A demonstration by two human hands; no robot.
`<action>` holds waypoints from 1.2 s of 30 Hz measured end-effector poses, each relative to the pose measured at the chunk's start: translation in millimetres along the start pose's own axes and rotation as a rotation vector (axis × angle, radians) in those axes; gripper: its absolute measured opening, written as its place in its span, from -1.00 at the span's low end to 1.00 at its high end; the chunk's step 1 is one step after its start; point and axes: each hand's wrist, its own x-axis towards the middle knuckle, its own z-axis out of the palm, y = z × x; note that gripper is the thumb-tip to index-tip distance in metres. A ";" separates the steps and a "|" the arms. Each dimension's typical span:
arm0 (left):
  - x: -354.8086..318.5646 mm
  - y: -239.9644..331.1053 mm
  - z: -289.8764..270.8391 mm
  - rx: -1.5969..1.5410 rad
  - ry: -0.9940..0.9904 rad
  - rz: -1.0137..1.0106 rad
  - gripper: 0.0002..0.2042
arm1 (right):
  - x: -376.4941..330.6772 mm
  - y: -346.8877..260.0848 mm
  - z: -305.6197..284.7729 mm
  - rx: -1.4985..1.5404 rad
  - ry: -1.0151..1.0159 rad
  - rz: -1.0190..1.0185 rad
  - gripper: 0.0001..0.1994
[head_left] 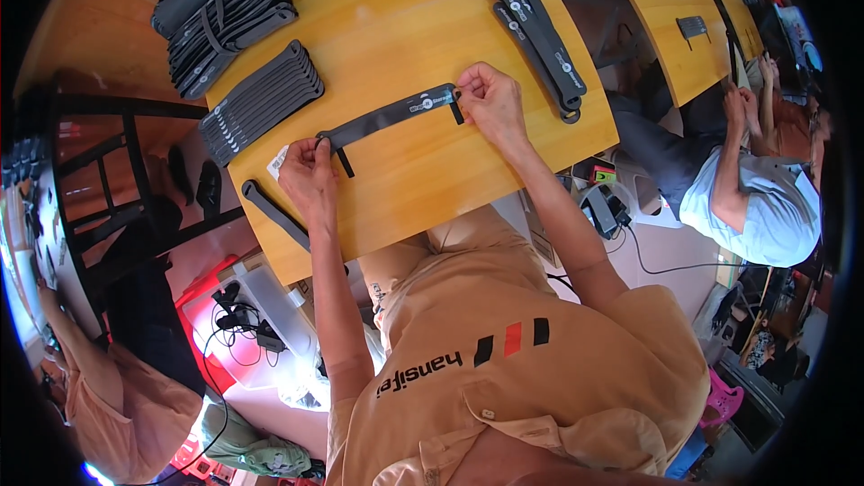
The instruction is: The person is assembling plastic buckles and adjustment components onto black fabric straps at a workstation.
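A flat black strap (382, 120) with pale printing near its right end stretches between my hands, over the wooden table (396, 189). My left hand (309, 178) pinches its left end with thumb and fingers. At the other end, my right hand (491, 106) pinches the tip, with its fingers bent. Short narrow black strips show below the strap near both ends; whether they are joined to it I cannot tell. Beside my left forearm lies a single black strap (273, 212), partly hidden by the arm. A small white printed piece (277, 162) shows behind my left hand.
Left of the held strap is a neat overlapping row of black straps (261, 101). Behind it rises a pile of bundled straps (220, 22). Several straps (543, 49) lie along the table's right side. People sit at both sides; cables and an adapter (605, 207) are below the right edge.
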 end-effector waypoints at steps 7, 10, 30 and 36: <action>2.6 -5.0 0.4 0.040 0.013 0.009 -0.86 | -0.6 -4.0 1.6 -0.021 0.012 0.006 -0.90; 1.9 -4.4 1.5 0.071 0.032 0.029 -0.86 | -1.1 -4.7 1.7 -0.048 0.020 -0.009 -0.91; 1.3 -5.4 3.9 0.154 0.074 0.069 -0.87 | 1.9 2.2 6.3 -0.251 0.088 -0.156 -0.94; 7.2 -7.3 2.2 0.194 0.057 0.038 -0.85 | 2.9 1.1 4.9 -0.261 0.069 -0.164 -0.95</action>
